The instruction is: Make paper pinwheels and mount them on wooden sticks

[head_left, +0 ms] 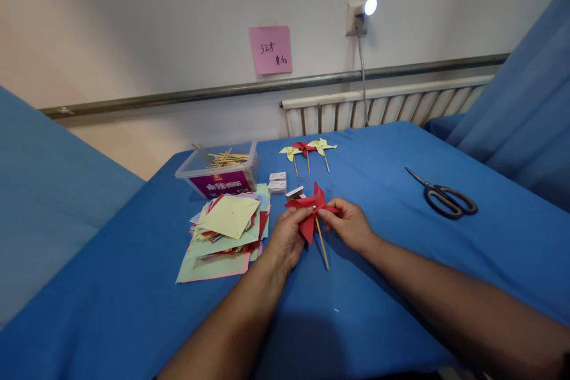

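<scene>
A red paper pinwheel [319,197] on a thin wooden stick [322,244] is held between my two hands above the table. My left hand [287,236] is closed on its left side, the thumb close to the pin at the centre. From the right, my right hand [350,223] pinches a red blade near the middle. The stick slants down toward me below the fingers. Just behind the pinwheel, partly covered by it, lies a small open box [294,193]. Two small white boxes [277,183] stand a little farther back.
Left of my hands is a pile of coloured paper [229,218]. Behind it stands a clear plastic tub [217,175] of wooden sticks. Several finished pinwheels [307,148] lie at the back. Black-handled scissors [445,196] rest on the blue cloth [392,297] at right.
</scene>
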A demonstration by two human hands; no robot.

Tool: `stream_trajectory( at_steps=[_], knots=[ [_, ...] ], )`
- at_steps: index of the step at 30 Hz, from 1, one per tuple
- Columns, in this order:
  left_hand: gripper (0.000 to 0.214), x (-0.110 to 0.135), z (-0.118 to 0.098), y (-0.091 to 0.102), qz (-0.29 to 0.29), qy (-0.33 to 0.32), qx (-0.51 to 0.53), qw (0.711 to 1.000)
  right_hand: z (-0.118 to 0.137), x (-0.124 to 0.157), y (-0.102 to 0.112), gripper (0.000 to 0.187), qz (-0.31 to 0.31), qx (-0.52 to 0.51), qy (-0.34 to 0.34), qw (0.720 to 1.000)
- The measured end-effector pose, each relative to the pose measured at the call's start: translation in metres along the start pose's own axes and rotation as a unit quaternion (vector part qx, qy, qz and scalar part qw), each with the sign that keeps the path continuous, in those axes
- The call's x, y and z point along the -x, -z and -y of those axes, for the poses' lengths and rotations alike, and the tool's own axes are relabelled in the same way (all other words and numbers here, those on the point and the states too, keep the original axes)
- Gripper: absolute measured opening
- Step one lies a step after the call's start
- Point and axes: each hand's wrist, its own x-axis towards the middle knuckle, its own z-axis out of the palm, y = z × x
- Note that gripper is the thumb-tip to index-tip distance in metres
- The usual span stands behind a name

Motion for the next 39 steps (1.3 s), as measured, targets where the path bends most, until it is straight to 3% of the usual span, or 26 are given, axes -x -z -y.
stream_trajectory(
  at_steps=[12, 16, 21, 24, 31, 39],
  knots=[
    [0.017, -0.0043, -0.0001, 0.0041, -0.02, -0.015, -0.012, 1.0, 0.001, -0.0063, 0.0026, 0.041, -0.023, -0.087, -0.06, 0.994],
    [0.019, -0.0044, 0.0, 0.0035, -0.023, -0.031, -0.013, 0.999, 0.0025, -0.0035, 0.0017, 0.043, -0.042, -0.048, -0.027, 0.998],
    [0.018, -0.0023, 0.0038, 0.0019, 0.0, -0.026, -0.022, 0.999, -0.0023, 0.0012, -0.0005, 0.035, 0.004, 0.013, 0.021, 1.0],
    [0.016, -0.0012, 0.0048, 0.0017, -0.005, -0.023, -0.006, 1.0, -0.0046, 0.0005, -0.0008, 0.027, 0.016, -0.005, 0.016, 1.0],
    [0.018, -0.0031, 0.0034, 0.004, -0.008, -0.011, 0.01, 1.0, -0.0053, -0.0042, -0.0019, 0.031, 0.009, -0.083, -0.024, 0.996],
    [0.018, -0.0012, 0.002, 0.0011, 0.01, -0.027, -0.001, 1.0, -0.0046, -0.0043, -0.002, 0.028, 0.014, -0.089, -0.015, 0.996]
  ],
)
